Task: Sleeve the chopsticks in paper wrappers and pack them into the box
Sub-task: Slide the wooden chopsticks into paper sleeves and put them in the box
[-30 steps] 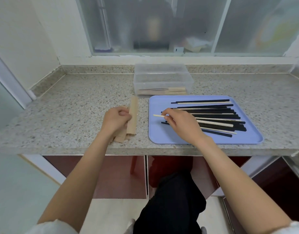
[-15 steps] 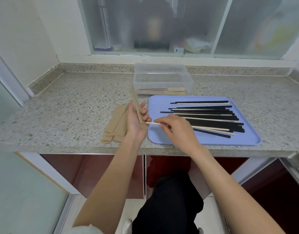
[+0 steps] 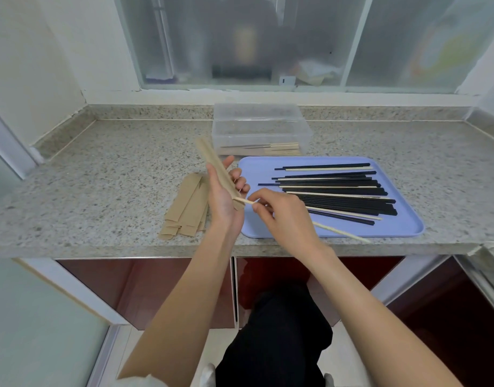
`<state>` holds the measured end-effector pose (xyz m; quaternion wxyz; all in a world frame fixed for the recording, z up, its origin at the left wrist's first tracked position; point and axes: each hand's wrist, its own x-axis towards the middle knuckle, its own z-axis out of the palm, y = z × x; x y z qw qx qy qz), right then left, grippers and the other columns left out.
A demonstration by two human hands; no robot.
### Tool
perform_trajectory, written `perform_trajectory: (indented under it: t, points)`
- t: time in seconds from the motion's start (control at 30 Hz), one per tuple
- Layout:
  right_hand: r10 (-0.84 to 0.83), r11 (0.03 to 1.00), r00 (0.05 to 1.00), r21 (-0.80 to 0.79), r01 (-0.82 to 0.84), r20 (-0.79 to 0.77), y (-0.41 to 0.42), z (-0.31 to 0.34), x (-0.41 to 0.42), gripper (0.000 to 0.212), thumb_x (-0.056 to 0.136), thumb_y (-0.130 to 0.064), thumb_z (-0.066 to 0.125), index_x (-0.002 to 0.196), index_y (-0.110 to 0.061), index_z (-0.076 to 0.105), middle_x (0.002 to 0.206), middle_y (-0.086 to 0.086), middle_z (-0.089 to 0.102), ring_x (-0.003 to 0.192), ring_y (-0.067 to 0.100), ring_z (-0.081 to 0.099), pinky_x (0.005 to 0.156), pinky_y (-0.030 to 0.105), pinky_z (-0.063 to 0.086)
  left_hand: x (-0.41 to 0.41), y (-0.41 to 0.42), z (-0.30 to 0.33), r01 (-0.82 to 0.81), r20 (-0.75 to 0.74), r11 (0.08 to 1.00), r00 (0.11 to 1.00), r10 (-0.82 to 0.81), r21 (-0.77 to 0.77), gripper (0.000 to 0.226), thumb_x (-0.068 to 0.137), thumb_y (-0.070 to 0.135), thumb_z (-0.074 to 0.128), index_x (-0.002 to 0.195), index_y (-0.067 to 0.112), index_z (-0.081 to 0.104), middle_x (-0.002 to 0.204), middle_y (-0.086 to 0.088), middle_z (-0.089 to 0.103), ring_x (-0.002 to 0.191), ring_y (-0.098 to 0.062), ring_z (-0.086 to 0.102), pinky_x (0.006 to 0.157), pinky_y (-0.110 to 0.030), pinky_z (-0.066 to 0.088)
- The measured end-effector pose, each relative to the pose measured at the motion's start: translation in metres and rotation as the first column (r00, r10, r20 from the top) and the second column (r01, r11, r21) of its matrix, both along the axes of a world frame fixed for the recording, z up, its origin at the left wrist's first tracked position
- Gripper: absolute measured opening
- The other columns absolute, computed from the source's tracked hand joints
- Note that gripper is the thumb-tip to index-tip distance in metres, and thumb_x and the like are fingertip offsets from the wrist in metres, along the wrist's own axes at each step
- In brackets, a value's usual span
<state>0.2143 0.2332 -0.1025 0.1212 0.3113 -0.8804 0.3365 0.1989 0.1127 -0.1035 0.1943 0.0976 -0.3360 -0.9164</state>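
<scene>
My left hand (image 3: 224, 195) holds a brown paper wrapper (image 3: 212, 160) raised above the counter, its open end pointing down toward me. My right hand (image 3: 282, 212) pinches pale wooden chopsticks (image 3: 340, 233), and their tips meet the wrapper's mouth. More black and pale chopsticks (image 3: 337, 191) lie on the blue tray (image 3: 402, 230). A clear plastic box (image 3: 259, 129) behind the tray holds a few sleeved pairs. Spare wrappers (image 3: 185, 208) lie in a stack left of my left hand.
The speckled stone counter (image 3: 114, 177) runs to a raised back ledge under a frosted window. Its front edge is just below my wrists, with red cabinet doors (image 3: 156, 289) underneath. My legs are below the counter.
My left hand lifted one wrapper off the stack and turned it upright. My right hand picked pale chopsticks from the tray and brought their tips to the wrapper's mouth.
</scene>
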Motion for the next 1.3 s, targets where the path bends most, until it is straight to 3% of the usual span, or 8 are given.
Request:
perform_trajectory:
  t: [0.1,0.23,0.3,0.47,0.6,0.77,0.93,1.3]
  points:
    - [0.004,0.993,0.994,-0.122,0.009,0.107,-0.002,0.0,-0.001,0.008,0.091,-0.016,0.058,0.098,-0.016,0.062,0.083,-0.005,0.069,0.075,0.016,0.063,0.072,0.038,0.05,0.001,0.001,0.001,-0.016,-0.013,0.997,1.0,0.015,-0.081,0.043,0.103,0.04,0.024,0.103,0.015,0.059,0.066,0.006,0.053,0.055,-0.008,0.045,0.06,-0.022,0.039]
    - [-0.075,0.972,0.993,-0.214,0.094,0.092,0.004,0.002,-0.012,0.008,0.086,-0.011,0.062,0.091,-0.017,0.061,0.082,-0.007,0.067,0.071,0.014,0.06,0.072,0.037,0.049,0.007,0.002,0.0,0.087,0.154,0.867,0.988,-0.012,-0.491,0.027,0.103,0.028,0.034,0.107,0.021,0.059,0.103,0.003,0.058,0.095,-0.011,0.056,0.08,-0.022,0.047]
    - [-0.094,0.974,0.995,-0.204,0.101,0.041,0.009,0.001,-0.019,0.014,0.085,-0.005,0.059,0.092,-0.015,0.064,0.088,-0.002,0.066,0.07,0.013,0.058,0.072,0.037,0.049,0.011,0.0,0.0,0.169,0.214,0.814,0.975,-0.057,-0.556,0.02,0.1,0.025,0.045,0.109,0.016,0.06,0.094,0.001,0.062,0.086,-0.008,0.063,0.077,-0.021,0.051]
    - [-0.016,0.976,0.999,-0.215,0.023,0.034,0.017,-0.003,-0.021,0.033,0.085,0.005,0.054,0.107,-0.015,0.067,0.104,0.002,0.057,0.075,0.012,0.058,0.074,0.022,0.048,0.017,-0.003,0.0,0.155,0.224,0.816,0.974,-0.032,-0.558,0.006,0.09,0.014,0.062,0.095,0.01,0.064,0.086,-0.003,0.071,0.072,-0.004,0.069,0.067,-0.017,0.054]
    - [0.005,0.988,0.97,-0.152,0.033,0.243,0.038,0.001,-0.023,0.032,0.089,-0.009,0.057,0.118,-0.022,0.052,0.096,-0.006,0.059,0.066,0.009,0.064,0.067,0.019,0.045,0.016,-0.015,0.002,0.098,0.23,0.863,0.973,0.022,-0.495,0.016,0.09,0.015,0.063,0.104,0.008,0.064,0.085,0.0,0.071,0.074,-0.004,0.068,0.069,-0.019,0.055]
    - [0.004,0.994,0.915,-0.104,0.041,0.403,0.083,0.004,-0.035,0.008,0.092,-0.017,0.057,0.097,-0.021,0.061,0.077,-0.003,0.068,0.056,0.006,0.055,0.059,0.012,0.042,0.014,-0.035,0.008,0.004,0.181,0.915,0.981,0.076,-0.404,0.013,0.091,0.011,0.061,0.104,0.008,0.062,0.073,0.009,0.072,0.071,-0.002,0.068,0.071,-0.016,0.055]
    - [0.052,0.962,0.903,-0.264,0.07,0.427,0.092,0.002,-0.037,0.011,0.089,-0.008,0.06,0.092,-0.011,0.071,0.073,0.001,0.069,0.057,0.002,0.052,0.061,0.017,0.046,0.012,-0.031,0.004,0.072,0.207,0.908,0.978,0.017,-0.412,0.009,0.091,0.012,0.061,0.099,0.011,0.064,0.079,0.006,0.073,0.075,-0.003,0.068,0.067,-0.014,0.053]
    - [0.022,0.926,0.909,-0.352,0.139,0.417,0.051,-0.008,-0.029,0.004,0.087,-0.009,0.064,0.088,-0.013,0.064,0.068,-0.004,0.068,0.049,0.0,0.053,0.058,0.012,0.046,0.012,0.006,-0.008,0.175,0.258,0.887,0.964,-0.066,-0.427,0.004,0.09,0.012,0.062,0.093,0.013,0.065,0.083,0.004,0.072,0.075,-0.002,0.069,0.067,-0.015,0.053]
